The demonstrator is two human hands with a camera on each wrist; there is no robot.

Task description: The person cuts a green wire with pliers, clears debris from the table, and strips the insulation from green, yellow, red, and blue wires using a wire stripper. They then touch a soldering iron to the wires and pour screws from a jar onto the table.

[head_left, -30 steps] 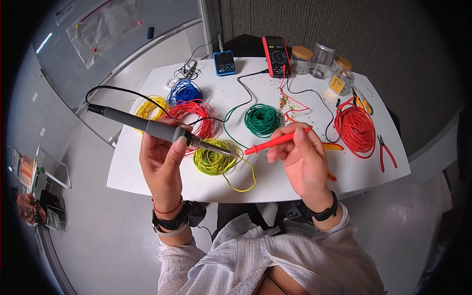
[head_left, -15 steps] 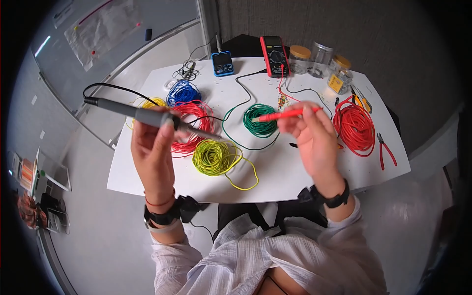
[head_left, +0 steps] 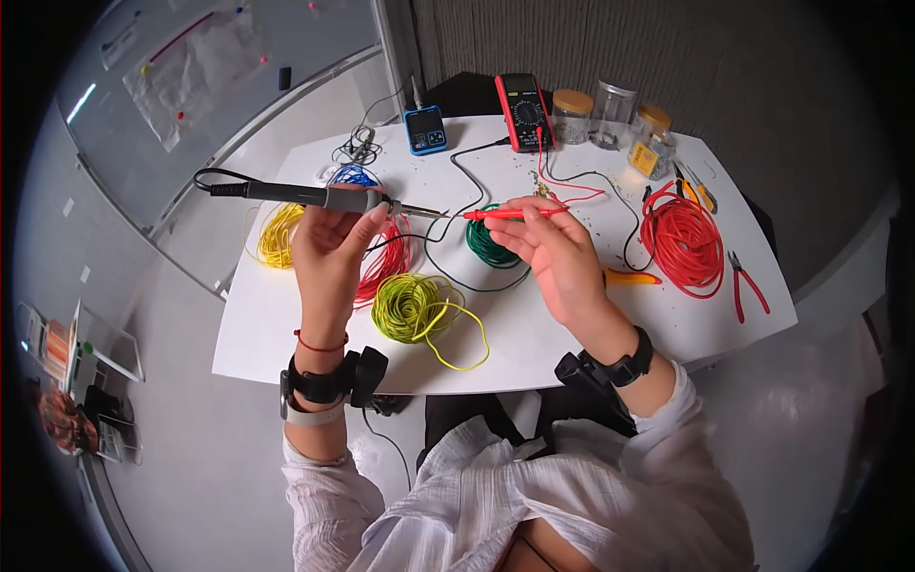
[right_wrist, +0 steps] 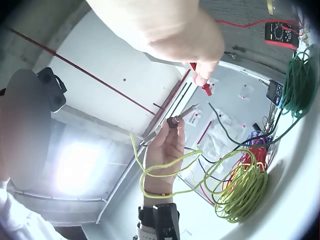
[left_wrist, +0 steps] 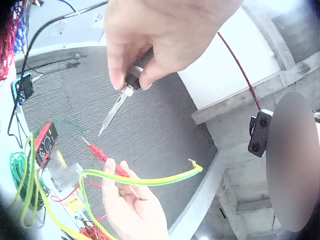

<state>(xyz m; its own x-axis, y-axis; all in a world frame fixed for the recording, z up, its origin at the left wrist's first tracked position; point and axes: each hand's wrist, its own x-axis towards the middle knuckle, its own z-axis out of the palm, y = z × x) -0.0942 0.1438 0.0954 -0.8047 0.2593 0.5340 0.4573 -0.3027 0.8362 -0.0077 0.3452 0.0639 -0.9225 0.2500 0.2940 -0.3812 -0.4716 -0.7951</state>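
Observation:
My left hand [head_left: 329, 238] grips the grey handle of a soldering iron [head_left: 286, 194], its metal tip pointing right. A red multimeter probe [head_left: 491, 215] is pinched in my right hand [head_left: 558, 253], its tip pointing left. In the head view the two tips nearly meet above the table, left of the green wire coil [head_left: 488, 250]. From the left wrist, a small gap shows between the iron's tip [left_wrist: 101, 132] and the probe's tip [left_wrist: 84, 139]. The probe's red lead runs to the red-and-black multimeter [head_left: 524, 112] at the back of the table.
A yellow-green wire coil [head_left: 410, 310] lies below the hands with a loose loop. Red coils [head_left: 684, 250], yellow [head_left: 278, 238] and blue coils lie around. Pliers [head_left: 748, 286], glass jars [head_left: 572, 119] and a blue handheld device [head_left: 425, 131] stand or lie on the white table [head_left: 534, 357].
The iron and probe tips were close together, moved apart half a second ago, and are near each other again. Both hands now sit farther toward the back of the table than at first.

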